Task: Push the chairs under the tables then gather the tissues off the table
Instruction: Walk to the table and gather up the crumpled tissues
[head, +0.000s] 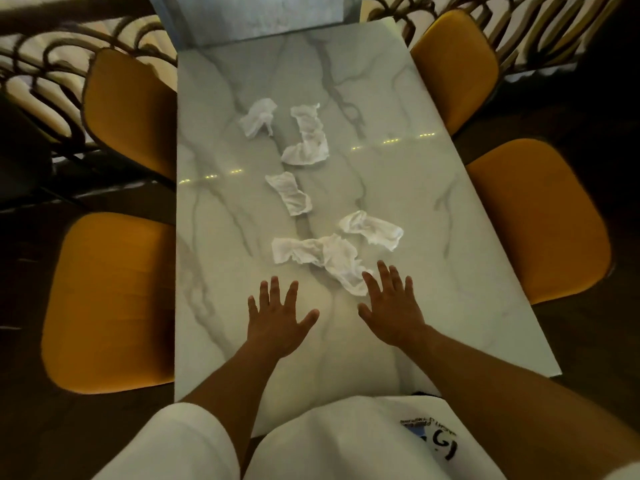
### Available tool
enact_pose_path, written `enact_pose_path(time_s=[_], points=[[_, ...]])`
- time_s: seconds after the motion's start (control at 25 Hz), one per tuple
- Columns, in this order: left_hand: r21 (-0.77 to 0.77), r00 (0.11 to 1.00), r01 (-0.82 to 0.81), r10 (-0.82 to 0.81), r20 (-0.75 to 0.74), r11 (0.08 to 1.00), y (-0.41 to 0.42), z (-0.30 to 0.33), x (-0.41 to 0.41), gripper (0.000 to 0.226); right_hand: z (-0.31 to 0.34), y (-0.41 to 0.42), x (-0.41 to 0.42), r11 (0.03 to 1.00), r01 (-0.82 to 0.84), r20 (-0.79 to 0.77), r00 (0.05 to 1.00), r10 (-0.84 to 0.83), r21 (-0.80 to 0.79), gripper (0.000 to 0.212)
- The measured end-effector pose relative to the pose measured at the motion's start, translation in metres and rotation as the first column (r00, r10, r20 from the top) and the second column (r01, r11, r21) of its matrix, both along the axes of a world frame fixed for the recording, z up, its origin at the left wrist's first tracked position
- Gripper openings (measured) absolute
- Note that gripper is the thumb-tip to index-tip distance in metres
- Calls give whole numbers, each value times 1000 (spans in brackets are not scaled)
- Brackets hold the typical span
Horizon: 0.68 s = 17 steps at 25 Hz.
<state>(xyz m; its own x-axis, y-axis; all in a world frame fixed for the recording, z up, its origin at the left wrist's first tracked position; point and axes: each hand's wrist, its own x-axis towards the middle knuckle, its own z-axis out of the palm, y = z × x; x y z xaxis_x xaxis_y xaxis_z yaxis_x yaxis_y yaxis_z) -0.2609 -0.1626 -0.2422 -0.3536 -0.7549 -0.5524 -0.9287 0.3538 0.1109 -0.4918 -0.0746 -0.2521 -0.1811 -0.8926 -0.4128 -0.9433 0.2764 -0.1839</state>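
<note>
Lying crumpled down the middle of the marble table (433, 209), five tissues (290, 193) wait to be gathered — the nearest one (341, 263) just touches the right hand (393, 308). Both hands are spread flat with fingers wide and hold nothing; the left hand (278, 315) is just short of the paper, probably so the two can sweep the pieces together. Four yellow chairs (110, 303) sit close against the table's sides — seemingly pushed in already. Beyond, a curved railing (41, 71) and dark floor.

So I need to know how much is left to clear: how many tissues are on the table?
5, maybe 6. Far left; far middle; centre; near right; nearest, by the right hand, possibly two overlapping.
</note>
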Motion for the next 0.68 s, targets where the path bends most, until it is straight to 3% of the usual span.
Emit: enact_pose_path(time_s=[0.08,0.2,0.4,0.68], points=[[-31,1000,-18,18,-13,999,-11,0,-15,76,-2,-18,-18,999,-50,56,997,49,4,70],[-126,1000,8,-12,-27,992,-28,3,-30,68,-4,-42,-33,983,-130,126,981,146,-127,61],[-184,997,70,-77,-28,980,-61,-5,-51,65,-3,-77,-22,966,-130,104,982,156,-225,65],[-187,970,182,-208,-130,965,-86,-44,-59,52,-32,-81,-14,987,-106,190,973,128,-125,63]])
